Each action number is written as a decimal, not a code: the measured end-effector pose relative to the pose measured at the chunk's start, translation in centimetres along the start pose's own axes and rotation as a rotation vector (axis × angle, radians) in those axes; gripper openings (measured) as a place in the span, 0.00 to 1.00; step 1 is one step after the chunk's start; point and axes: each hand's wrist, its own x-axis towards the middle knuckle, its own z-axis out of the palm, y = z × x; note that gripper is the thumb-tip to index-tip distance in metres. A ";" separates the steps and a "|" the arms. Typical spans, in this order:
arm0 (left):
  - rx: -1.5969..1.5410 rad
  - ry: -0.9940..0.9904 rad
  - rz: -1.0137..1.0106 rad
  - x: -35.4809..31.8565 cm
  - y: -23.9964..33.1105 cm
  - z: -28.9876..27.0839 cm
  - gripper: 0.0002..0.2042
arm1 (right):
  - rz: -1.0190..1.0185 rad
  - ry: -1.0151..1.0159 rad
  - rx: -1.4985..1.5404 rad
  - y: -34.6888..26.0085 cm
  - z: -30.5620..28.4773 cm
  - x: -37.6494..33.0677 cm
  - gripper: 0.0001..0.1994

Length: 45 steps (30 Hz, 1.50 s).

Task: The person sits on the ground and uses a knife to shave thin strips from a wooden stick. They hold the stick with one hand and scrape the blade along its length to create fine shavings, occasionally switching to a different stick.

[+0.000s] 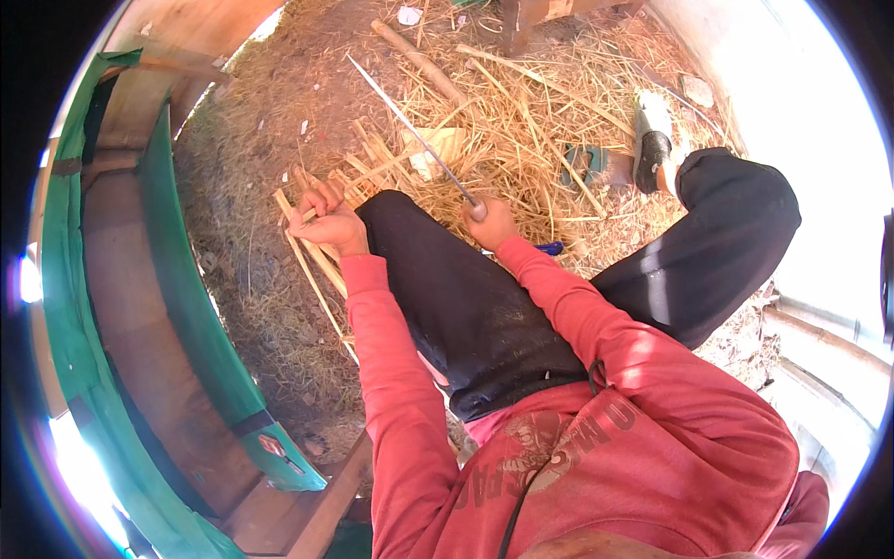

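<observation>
My right hand (494, 224) is wrapped round the handle of a long, thin-bladed knife (410, 126), whose blade points up and to the left over the straw. To the left, beside my knee, my left hand (328, 219) is closed with its fingers curled. Whatever those fingers grip, if anything, is too small to make out. Pale split strips (321, 265) of what looks like bamboo or wood lie under and beside that hand. A yellowish flat piece (434, 152) rests on the straw beneath the blade.
Loose straw and shavings (531, 102) cover the ground ahead, with a round stick (419, 62) among them. A green-edged wooden frame (177, 279) stands at my left. A dark sandal (583, 163) and a blue object (549, 249) lie at the right.
</observation>
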 end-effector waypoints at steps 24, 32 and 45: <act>0.046 -0.341 -0.107 2.6 1.1 -1.4 0.20 | 0.170 -0.374 -0.460 6.6 -0.3 1.6 0.18; 0.017 -0.221 -0.136 2.1 1.3 -4.2 0.22 | 0.106 -0.049 0.061 -0.1 -0.2 1.7 0.16; 0.055 -0.218 -0.096 2.1 0.3 -1.9 0.22 | 0.189 -0.146 -0.165 2.1 1.8 1.7 0.20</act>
